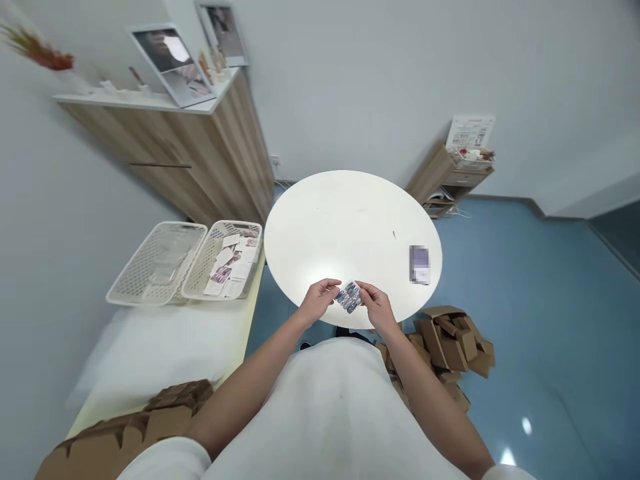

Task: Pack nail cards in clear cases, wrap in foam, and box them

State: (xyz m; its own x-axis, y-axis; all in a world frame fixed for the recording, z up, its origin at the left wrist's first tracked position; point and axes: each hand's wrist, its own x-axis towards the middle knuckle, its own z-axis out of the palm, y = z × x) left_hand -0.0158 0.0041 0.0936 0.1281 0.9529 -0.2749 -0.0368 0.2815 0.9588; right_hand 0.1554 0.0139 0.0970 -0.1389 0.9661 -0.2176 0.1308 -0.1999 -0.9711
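Card (349, 297) between left hand (320, 299) and right hand (377, 307), over tabletop (345, 227) near edge; small item (419, 265) on right side. Left: two baskets (131, 270), cabinet (175, 133) behind, picture frames (173, 63) on top. Boxes (453, 343) on floor (530, 300), right.

There is one held card (349, 297), one rounded table (345, 220), two large baskets (133, 270) and two framed pictures (175, 65).
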